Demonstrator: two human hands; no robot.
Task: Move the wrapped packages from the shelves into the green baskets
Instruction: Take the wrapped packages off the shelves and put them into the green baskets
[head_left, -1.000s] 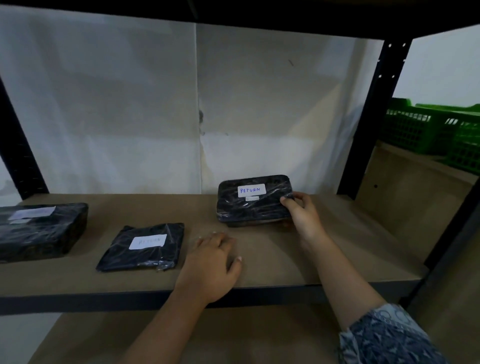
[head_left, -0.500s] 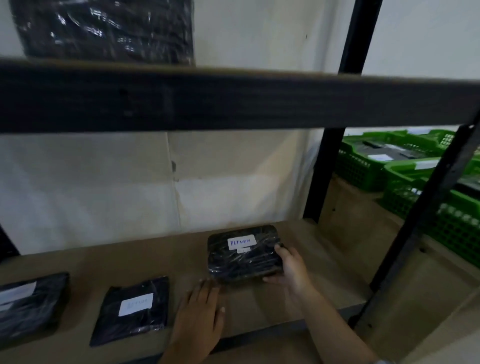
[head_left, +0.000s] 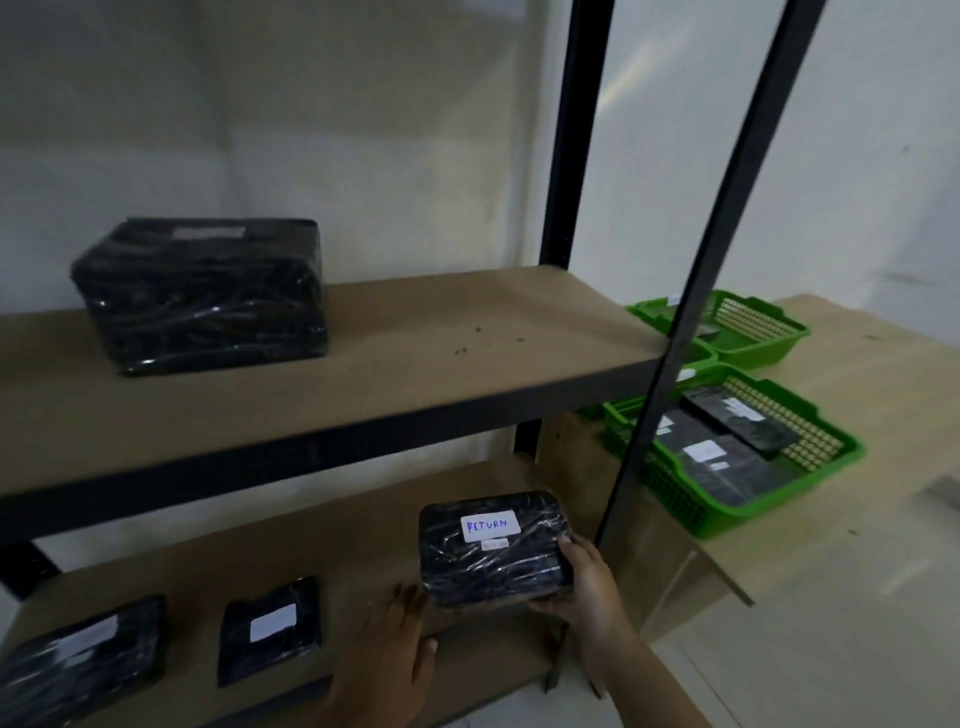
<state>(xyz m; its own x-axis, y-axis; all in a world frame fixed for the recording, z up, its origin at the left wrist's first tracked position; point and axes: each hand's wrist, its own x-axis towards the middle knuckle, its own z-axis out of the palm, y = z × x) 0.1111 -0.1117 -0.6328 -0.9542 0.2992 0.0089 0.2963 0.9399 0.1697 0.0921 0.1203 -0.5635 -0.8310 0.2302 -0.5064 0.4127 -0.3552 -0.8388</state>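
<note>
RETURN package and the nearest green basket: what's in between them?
In the head view, the shelf's black post stands between the RETURN package and the basket.

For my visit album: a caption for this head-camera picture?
Right hand grips the RETURN package at the lower shelf, green baskets nearby.

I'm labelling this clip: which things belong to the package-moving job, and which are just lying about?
Job: black wrapped package labelled RETURN in the right hand; big black wrapped package; small black wrapped package; long black wrapped package; near green plastic basket; far green plastic basket.
Lying about: brown specks on the upper wooden shelf; pale wooden table; black metal shelf post.
</note>
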